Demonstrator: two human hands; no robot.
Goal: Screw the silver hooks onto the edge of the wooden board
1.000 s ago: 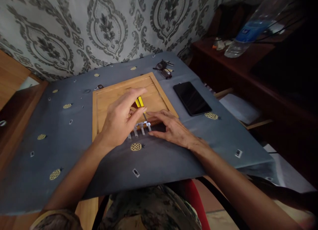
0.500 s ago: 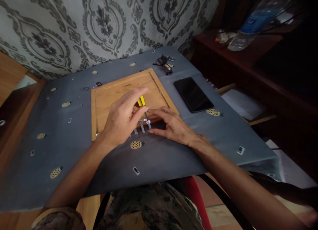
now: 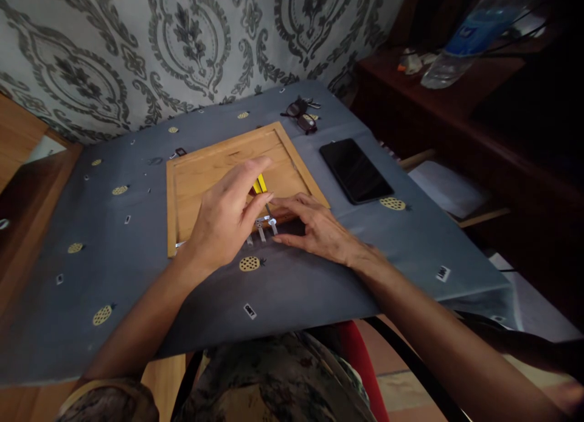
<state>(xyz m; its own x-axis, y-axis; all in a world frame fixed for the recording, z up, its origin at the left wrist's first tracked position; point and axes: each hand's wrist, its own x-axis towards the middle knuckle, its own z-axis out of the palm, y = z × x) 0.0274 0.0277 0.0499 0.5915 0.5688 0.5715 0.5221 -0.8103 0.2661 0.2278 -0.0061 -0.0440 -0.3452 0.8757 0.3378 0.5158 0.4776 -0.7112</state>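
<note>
A screwdriver (image 3: 260, 184) with a yellow-and-dark handle is in my left hand (image 3: 224, 212), its fingers curled round the handle and partly hiding it. Its thin shaft slants down to a metal strip with several hanging prongs (image 3: 261, 232) at the near edge of a wooden framed board (image 3: 219, 145). On the other side of that strip, my right hand (image 3: 322, 230) holds the board's near edge. Its thumb is beside the rightmost prong and its fingers lie over the wood. The tip of the shaft is too small to make out clearly.
A black phone (image 3: 356, 171) lies right of the board, with dark glasses (image 3: 301, 117) behind it. The pineapple-print cloth (image 3: 150, 227) covers the table. A plastic bottle (image 3: 460, 48) stands on dark furniture at the right. A patterned curtain (image 3: 189, 39) hangs behind.
The view has shifted very slightly. My left fingers stay round the screwdriver handle, and my right hand and the board keep their places.
</note>
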